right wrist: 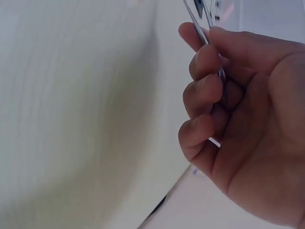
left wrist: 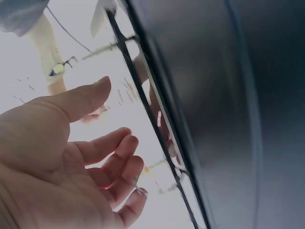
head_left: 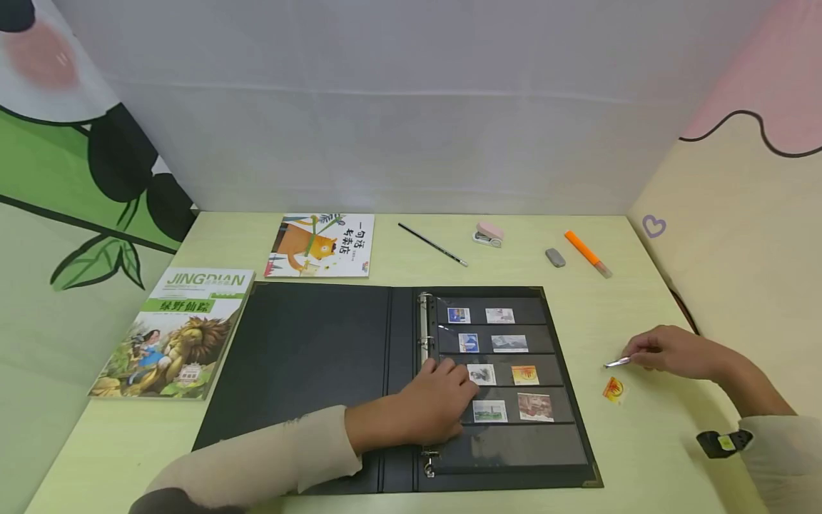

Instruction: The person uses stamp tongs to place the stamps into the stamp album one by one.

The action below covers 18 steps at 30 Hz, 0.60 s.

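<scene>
A black ring-binder stamp album [head_left: 308, 343] lies spread on the table, its right-hand page [head_left: 514, 446] bearing several stamps in rows of strips. Beside the rings, my left hand [head_left: 433, 403] rests on that page's inner edge. In the left wrist view the same hand [left wrist: 71, 157] has loosely bent fingers and holds nothing. My right hand [head_left: 674, 352] pinches metal tweezers [head_left: 618, 363], their tips pointing left, low over the table. Just below the tips lies a loose orange-and-yellow stamp [head_left: 613, 389]. The right wrist view has the tweezers [right wrist: 202, 33] between thumb and fingers.
Along the back are a picture book [head_left: 320, 245], a pencil [head_left: 433, 244], a pink stapler [head_left: 489, 234], a grey eraser [head_left: 555, 258] and an orange marker [head_left: 586, 252]. A thick book [head_left: 173, 332] sits left of the album. Walls border the table's back and sides.
</scene>
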{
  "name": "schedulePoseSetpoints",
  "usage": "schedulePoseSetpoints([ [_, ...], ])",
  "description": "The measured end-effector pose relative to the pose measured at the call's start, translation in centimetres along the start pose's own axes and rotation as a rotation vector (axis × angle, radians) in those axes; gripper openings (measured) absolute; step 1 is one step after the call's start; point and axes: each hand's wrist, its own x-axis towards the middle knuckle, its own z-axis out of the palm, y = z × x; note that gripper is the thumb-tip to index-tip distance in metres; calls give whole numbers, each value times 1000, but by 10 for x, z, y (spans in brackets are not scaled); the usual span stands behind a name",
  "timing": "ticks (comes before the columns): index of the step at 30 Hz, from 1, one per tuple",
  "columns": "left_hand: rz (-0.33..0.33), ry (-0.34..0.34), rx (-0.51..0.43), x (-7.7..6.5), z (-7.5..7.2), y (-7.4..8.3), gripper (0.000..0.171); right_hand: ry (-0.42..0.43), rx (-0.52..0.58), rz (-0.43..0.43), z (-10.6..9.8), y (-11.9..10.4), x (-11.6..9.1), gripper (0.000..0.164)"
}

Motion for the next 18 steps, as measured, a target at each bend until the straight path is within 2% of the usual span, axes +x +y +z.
schedulePoseSetpoints([
  [4, 62, -45, 49, -9, 3, 11, 65, -29, 70, 24, -1, 17, -16, 18],
  [6, 82, -66, 61, -12, 5, 15, 70, -34, 80, 20, 1, 23, -19, 18],
  [9, 101, -62, 96, -16, 9, 19, 73, -28, 75, 14, 6, 27, -17, 17],
  [15, 131, -18, 129, -19, 11, 21, 60, -32, 114, -9, 18, 25, -11, 14],
  [18, 148, 6, 114, -18, 10, 21, 53, -34, 126, -15, 21, 23, -11, 14],
])
